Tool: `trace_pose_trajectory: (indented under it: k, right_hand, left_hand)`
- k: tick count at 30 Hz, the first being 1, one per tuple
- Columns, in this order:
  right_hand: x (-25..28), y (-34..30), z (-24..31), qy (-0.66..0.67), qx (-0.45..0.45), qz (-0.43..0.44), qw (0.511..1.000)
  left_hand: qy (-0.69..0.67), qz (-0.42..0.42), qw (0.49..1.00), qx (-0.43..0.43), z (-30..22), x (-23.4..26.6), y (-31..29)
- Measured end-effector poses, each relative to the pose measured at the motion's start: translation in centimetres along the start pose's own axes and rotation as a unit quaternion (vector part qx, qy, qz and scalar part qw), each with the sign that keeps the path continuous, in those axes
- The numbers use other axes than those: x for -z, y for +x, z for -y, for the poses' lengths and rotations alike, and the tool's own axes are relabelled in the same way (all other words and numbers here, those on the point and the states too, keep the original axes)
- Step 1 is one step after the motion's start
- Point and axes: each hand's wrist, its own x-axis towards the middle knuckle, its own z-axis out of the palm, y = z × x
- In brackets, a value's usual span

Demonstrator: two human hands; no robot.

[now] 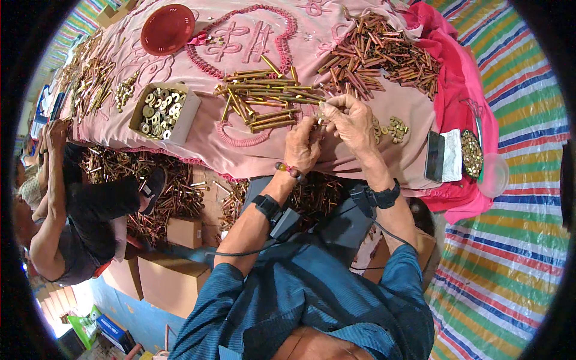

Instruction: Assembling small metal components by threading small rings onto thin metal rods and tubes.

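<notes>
Centrally in the head view, the person's bare left hand point(303, 147) and bare right hand point(353, 125) are together above a pale pink cloth with raised darker-pink trim point(234, 147). The left hand's fingertips are pinched on a small, pale, shiny metal piece point(320, 121), too small to identify. The right hand's thumb and fingers bend in toward the same piece, but I cannot tell whether they grip it. A string of round brown and reddish beads point(289, 170) circles the left wrist, and both forearms wear black straps

Just beyond the fingertips lies a loose stack of long, yellowish metal bolts point(264, 96), mostly lying sideways. Beyond the right hand, a larger heap of reddish-brown metal rods point(384, 57) spreads toward the bright pink cloth point(462, 90). Small brass-coloured nuts point(397, 129) sit just right of the right hand. Farther right are a dark flat phone-like slab point(434, 157) and a container of small brassy pieces point(473, 155)

On the left, an open cardboard box point(187, 117) holds round metal washers point(161, 113), with a round red plastic bowl point(168, 30) above it. At the far left edge, another person in dark clothing sits beside the cloth, an arm point(54, 180) raised to its edge
</notes>
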Motion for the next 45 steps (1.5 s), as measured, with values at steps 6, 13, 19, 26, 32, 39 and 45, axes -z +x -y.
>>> trace_pose_trajectory:
  k: [6, 13, 19, 26, 32, 39, 45]
  right_hand:
    - [1.3, 0.3, -1.6, -0.069, 0.016, -0.067, 0.995]
    - [4.6, 0.8, -3.5, -0.293, 0.061, -0.13, 0.945]
    - [4.0, 1.1, -3.5, -0.378, 0.091, -0.131, 0.912]
    - [5.1, 2.6, -5.6, -0.462, 0.09, -0.12, 0.874]
    - [5.5, 1.1, -2.7, -0.27, 0.0, -0.12, 0.955]
    - [5.3, -0.6, 1.3, -0.053, 0.013, -0.063, 0.997]
    - [2.7, -0.6, 3.4, -0.035, 0.061, -0.021, 0.997]
  left_hand:
    - [0.0, 0.013, 1.0, 0.023, 0.5, 0.1, -0.2]
    - [0.022, -0.021, 0.999, 0.025, -0.1, -0.1, -0.1]
    - [-0.003, -0.035, 0.999, 0.021, -0.7, -0.1, -0.2]
    - [-0.014, -0.02, 0.998, 0.063, -0.7, -0.2, -0.3]
    - [-0.015, -0.012, 0.998, 0.059, -1.0, 0.1, 0.0]
    - [0.003, -0.006, 1.0, 0.026, -0.2, -0.1, -0.1]
    - [0.004, 0.005, 1.0, 0.007, -0.4, 0.0, -0.2]
